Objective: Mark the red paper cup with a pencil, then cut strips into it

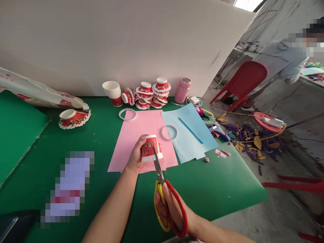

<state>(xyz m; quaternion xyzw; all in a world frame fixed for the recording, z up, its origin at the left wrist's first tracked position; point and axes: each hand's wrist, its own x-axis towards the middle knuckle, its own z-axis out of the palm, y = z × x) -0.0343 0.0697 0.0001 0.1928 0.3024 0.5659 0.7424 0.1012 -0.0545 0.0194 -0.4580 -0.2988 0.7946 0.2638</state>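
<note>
My left hand [136, 156] is closed around a red and white paper cup [149, 147], its lower edge slit into short strips. In my right hand [172, 204] are scissors [158, 170] with one yellow and one red handle, the fingers through the loops. The blades reach up against the cup's side at its cut edge. Beneath lie pink paper sheets [118, 148] and overlapping light blue sheets [187, 148]. A white tape ring [162, 132] rests across both colours, and another ring [119, 116] sits on the pink paper's top left.
Behind stand stacked cups [111, 89], several fringed red cups [161, 88] and a pink bottle [182, 90]. One fringed cup [74, 118] sits at left. A blue pencil [190, 130] and glue gun [219, 132] lie rightward. A red chair [245, 79] and a person [278, 57] are beyond.
</note>
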